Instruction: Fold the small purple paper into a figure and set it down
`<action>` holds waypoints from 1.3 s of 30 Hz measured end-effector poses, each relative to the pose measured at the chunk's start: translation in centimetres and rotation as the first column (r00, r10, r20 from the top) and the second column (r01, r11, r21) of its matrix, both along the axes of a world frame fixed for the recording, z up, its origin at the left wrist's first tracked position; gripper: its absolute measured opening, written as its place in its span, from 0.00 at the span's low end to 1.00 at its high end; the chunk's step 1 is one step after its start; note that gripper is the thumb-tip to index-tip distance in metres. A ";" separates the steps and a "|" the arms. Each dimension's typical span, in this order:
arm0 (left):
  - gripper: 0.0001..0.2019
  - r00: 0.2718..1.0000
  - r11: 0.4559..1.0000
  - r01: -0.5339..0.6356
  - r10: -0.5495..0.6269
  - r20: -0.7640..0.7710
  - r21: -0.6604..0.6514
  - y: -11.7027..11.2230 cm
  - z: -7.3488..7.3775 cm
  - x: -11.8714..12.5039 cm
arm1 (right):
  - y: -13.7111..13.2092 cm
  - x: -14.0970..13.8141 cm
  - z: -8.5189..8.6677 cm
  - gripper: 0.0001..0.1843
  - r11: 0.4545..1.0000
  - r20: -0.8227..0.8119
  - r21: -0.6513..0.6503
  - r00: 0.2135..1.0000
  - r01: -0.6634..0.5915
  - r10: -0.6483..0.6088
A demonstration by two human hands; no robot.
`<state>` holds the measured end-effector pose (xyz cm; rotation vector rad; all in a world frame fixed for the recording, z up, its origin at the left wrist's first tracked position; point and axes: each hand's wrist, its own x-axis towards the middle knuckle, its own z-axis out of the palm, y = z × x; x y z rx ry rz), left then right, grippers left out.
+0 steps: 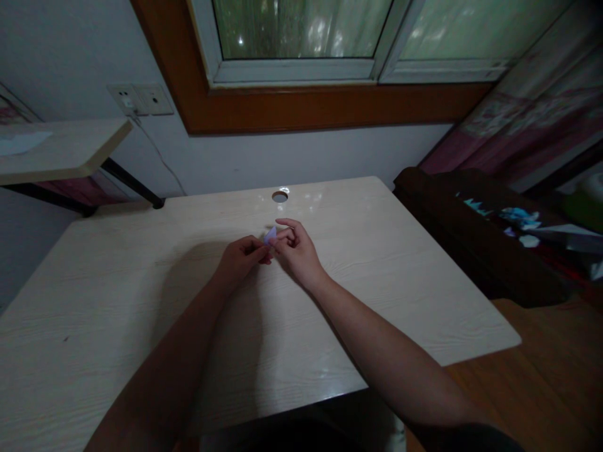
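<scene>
Here we are, both hands together over the middle of the tabletop (391, 282), meeting at one small purple piece (270, 235)! My left hand (242, 258) has it pinched low, thumb against curled fingers; my right hand (300, 252) comes in from the other side, thumb at its edge, one finger stretched out clear above. The piece pokes up between my fingertips, just on my side of the round hole (279, 197), and most of it is covered, so I can't tell its full shape.

Now, finesse! To my mind, something this small and thin-looking wants fingertips only: left pinch firm as the anchor, right thumb doing the fine work, light pressure, no tugging against each other. Squeeze too hard and it could crumple. Resting both wrists on the tabletop would steady everything nicely.
</scene>
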<state>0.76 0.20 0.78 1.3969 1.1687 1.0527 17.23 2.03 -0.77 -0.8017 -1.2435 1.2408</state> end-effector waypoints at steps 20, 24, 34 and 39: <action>0.15 0.999 0.999 0.032 -0.032 0.000 0.014 0.0 0.2 0.0 | -0.1 0.0 0.6 0.22 0.998 -0.092 -0.026 0.994 0.049 -0.051; 0.14 1.000 1.000 0.027 -0.027 -0.008 0.012 0.0 0.1 0.0 | 0.0 0.0 0.5 0.20 0.998 -0.073 -0.026 0.996 0.050 -0.052; 0.13 0.998 0.998 0.045 -0.043 -0.053 0.038 -0.1 0.0 0.0 | 0.0 0.4 0.8 0.18 0.997 -0.076 -0.006 0.994 0.074 -0.075; 0.15 0.990 0.994 0.091 -0.084 -0.111 0.054 -0.2 0.8 0.1 | -0.1 0.1 0.4 0.20 1.000 -0.061 -0.024 0.998 0.016 -0.017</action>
